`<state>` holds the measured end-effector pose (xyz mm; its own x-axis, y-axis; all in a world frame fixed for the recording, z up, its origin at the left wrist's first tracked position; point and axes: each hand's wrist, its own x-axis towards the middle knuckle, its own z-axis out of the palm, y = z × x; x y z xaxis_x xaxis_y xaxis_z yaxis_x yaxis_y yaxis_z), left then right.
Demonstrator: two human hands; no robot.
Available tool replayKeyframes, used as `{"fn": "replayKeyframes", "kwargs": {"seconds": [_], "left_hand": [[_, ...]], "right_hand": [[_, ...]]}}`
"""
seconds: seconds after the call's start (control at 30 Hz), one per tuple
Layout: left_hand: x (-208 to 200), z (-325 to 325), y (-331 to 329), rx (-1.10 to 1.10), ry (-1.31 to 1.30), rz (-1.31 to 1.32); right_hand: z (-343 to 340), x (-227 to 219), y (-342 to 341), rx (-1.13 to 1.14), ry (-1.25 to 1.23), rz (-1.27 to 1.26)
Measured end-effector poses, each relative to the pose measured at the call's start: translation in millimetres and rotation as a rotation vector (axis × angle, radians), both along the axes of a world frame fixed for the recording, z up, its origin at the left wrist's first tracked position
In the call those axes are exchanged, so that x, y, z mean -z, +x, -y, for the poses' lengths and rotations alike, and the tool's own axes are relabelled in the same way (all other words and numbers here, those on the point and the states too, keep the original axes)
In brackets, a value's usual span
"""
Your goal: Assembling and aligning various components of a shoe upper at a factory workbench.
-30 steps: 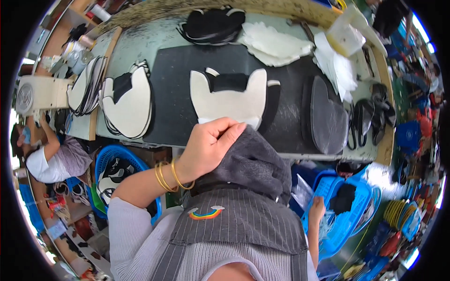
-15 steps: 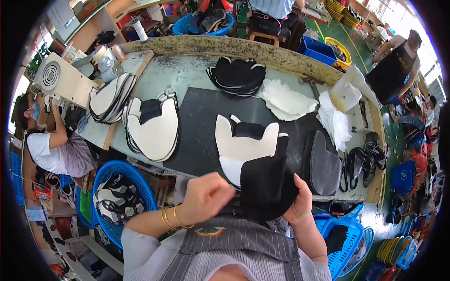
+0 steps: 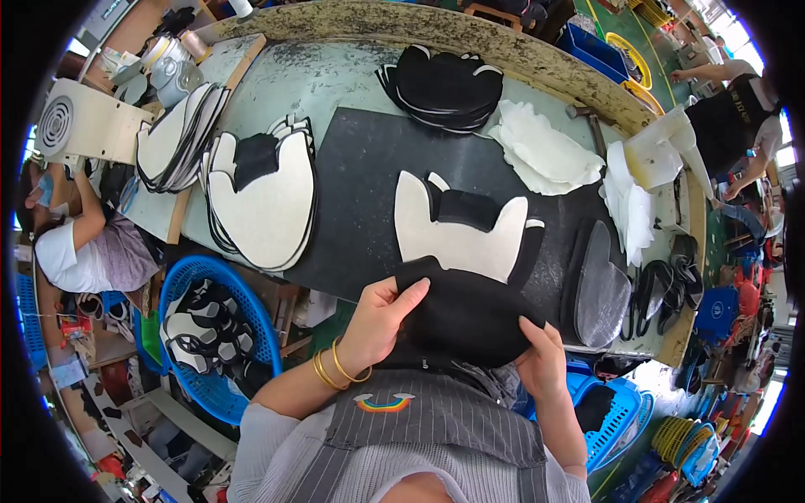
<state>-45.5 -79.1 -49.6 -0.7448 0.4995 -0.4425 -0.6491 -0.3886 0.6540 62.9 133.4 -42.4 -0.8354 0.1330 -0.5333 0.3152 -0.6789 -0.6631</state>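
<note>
A black fabric piece (image 3: 470, 323), cut like a shoe upper, is stretched between my hands just in front of the bench edge. Its upper left corner is pinched between thumb and fingers of my left hand (image 3: 377, 323), which wears gold bangles. My right hand (image 3: 541, 356) grips the opposite side, its thumb on top. Right behind the fabric lie cream-faced, U-notched shoe upper pieces (image 3: 461, 243) with black ones among them; the fabric hides their front part. They rest on a dark cutting mat (image 3: 352, 193).
Stacks of cream pieces (image 3: 260, 205) and black pieces (image 3: 444, 88) lie on the bench. White sheets (image 3: 545, 151), a hammer (image 3: 591, 126) and a dark sole-shaped block (image 3: 599, 285) are at right. A blue basket (image 3: 272, 335) stands lower left; a person (image 3: 92, 247) sits at left.
My left hand, closed and apart from the fabric before, has moved onto its left corner and grips it. The black fabric is now spread wider. The whole view has shifted.
</note>
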Motion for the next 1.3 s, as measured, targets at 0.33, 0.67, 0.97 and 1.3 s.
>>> {"fn": "replayKeyframes", "kwargs": {"seconds": [0.33,0.67,0.97,1.3], "left_hand": [[40,-4,-54,-0.085,-0.654,-0.674],[58,-5,-66,-0.151,-0.735,-0.751],[17,-15,-48,0.085,-1.087,-1.466],[12,-25,16,0.329,-1.096,-1.454]], "right_hand": [[-5,46,-69,-0.14,0.827,-0.143],[-1,48,-73,-0.073,0.817,-0.123],[-4,49,-76,-0.05,0.965,-0.079],[-19,43,-81,-0.21,1.348,-0.132]]}}
